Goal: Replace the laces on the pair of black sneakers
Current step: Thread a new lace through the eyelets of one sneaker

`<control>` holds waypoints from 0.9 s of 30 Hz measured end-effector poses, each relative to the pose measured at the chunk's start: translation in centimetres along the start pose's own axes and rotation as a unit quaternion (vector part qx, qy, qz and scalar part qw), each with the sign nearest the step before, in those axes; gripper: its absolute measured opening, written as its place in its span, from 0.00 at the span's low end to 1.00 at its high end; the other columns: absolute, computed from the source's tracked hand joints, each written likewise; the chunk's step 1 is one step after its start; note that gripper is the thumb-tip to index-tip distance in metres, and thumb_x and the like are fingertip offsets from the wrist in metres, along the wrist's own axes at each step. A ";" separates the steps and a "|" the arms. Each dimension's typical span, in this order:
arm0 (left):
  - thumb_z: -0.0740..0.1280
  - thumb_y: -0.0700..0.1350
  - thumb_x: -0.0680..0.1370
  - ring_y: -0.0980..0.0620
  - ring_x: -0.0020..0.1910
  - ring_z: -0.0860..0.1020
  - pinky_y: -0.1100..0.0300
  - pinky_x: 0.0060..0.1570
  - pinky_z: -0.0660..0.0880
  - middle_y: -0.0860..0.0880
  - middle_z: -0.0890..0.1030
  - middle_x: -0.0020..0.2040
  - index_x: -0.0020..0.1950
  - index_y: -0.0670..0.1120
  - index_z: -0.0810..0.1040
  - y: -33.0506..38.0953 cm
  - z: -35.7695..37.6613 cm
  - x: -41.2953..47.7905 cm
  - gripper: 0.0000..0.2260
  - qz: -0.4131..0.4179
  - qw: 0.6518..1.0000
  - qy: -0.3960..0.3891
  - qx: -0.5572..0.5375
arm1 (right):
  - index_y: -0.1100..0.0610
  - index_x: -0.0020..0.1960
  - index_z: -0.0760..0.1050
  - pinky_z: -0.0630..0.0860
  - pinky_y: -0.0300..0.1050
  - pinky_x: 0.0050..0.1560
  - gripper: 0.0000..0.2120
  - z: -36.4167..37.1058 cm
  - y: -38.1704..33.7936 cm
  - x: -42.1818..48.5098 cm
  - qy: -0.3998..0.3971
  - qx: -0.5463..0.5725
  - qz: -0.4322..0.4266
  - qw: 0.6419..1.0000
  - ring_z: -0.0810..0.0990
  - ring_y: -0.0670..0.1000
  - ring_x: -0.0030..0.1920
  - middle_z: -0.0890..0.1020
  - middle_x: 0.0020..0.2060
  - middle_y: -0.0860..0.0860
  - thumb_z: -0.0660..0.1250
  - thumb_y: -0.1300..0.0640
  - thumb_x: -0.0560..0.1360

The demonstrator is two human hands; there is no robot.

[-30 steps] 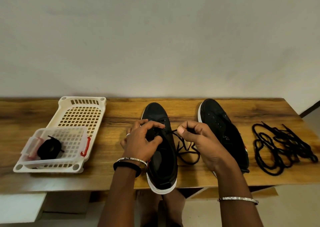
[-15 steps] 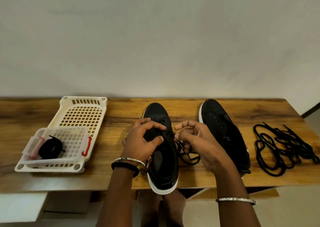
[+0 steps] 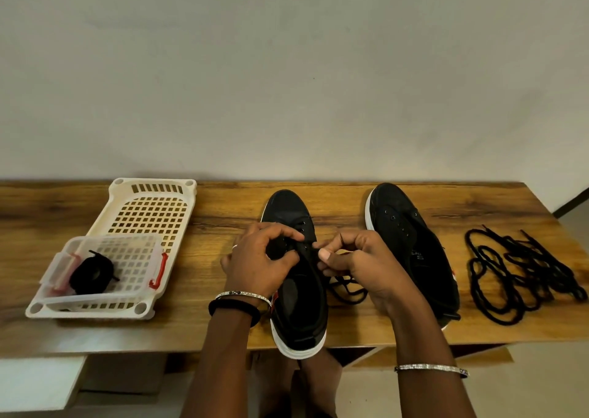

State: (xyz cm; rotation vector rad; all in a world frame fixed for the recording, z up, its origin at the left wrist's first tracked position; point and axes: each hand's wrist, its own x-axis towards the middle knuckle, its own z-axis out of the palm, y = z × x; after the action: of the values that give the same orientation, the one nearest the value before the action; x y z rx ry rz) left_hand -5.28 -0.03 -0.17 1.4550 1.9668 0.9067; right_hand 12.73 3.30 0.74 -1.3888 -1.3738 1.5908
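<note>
Right at the middle of the wooden table (image 3: 338,207), both hands work at the eyelet rows of the left sneaker (image 3: 301,309), which lies toe away from the person with its heel over the near edge. The left hand (image 3: 258,258) is curled narrow, thumb and forefinger pinching the sneaker's left eyelet flap. The right hand (image 3: 363,264) is closed tight too, thumb and forefinger pinching a black lace (image 3: 347,290) just at the right eyelet row; the rest of that lace loops on the table between the two shoes. The right sneaker (image 3: 411,242) lies just beside, unlaced. A pile of loose laces (image 3: 522,267) lies to its right. Well apart on the left sits a white basket (image 3: 149,213) holding a clear box (image 3: 127,258).
</note>
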 end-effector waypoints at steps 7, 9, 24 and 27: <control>0.70 0.56 0.65 0.58 0.54 0.74 0.40 0.60 0.71 0.63 0.75 0.51 0.46 0.72 0.78 0.0 0.2 0.0 0.13 -0.011 0.999 -0.021 -0.043 | 0.69 0.41 0.82 0.81 0.42 0.41 0.05 -0.2 0.0 -0.1 0.012 0.047 0.042 0.998 0.85 0.54 0.38 0.86 0.44 0.63 0.72 0.68 0.75; 0.68 0.57 0.63 0.58 0.54 0.75 0.42 0.61 0.72 0.62 0.76 0.52 0.47 0.71 0.78 -0.1 0.2 0.0 0.14 -0.007 0.998 -0.027 -0.062 | 0.66 0.43 0.83 0.81 0.41 0.37 0.11 -0.2 0.3 -0.1 0.032 0.054 0.066 0.996 0.83 0.53 0.35 0.85 0.42 0.64 0.72 0.59 0.78; 0.71 0.42 0.74 0.57 0.50 0.78 0.50 0.57 0.75 0.59 0.79 0.51 0.44 0.60 0.84 -0.6 0.4 0.3 0.11 0.016 0.992 -0.006 -0.122 | 0.54 0.42 0.82 0.81 0.53 0.44 0.07 0.3 1.4 0.8 0.089 -0.204 0.084 0.971 0.81 0.50 0.35 0.85 0.36 0.54 0.71 0.53 0.78; 0.72 0.44 0.74 0.58 0.49 0.78 0.51 0.55 0.76 0.59 0.80 0.50 0.44 0.61 0.84 -0.8 0.5 0.4 0.09 0.037 0.993 0.007 -0.115 | 0.52 0.40 0.82 0.79 0.50 0.46 0.08 -0.2 1.1 0.7 0.175 -0.170 0.005 0.970 0.81 0.46 0.38 0.83 0.33 0.47 0.72 0.52 0.77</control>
State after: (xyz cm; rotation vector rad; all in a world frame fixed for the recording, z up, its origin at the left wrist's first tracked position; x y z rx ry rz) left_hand -5.48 0.29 -1.07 1.3985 1.7601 1.1384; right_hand 12.98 3.69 -0.45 -1.7785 -1.4625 1.0757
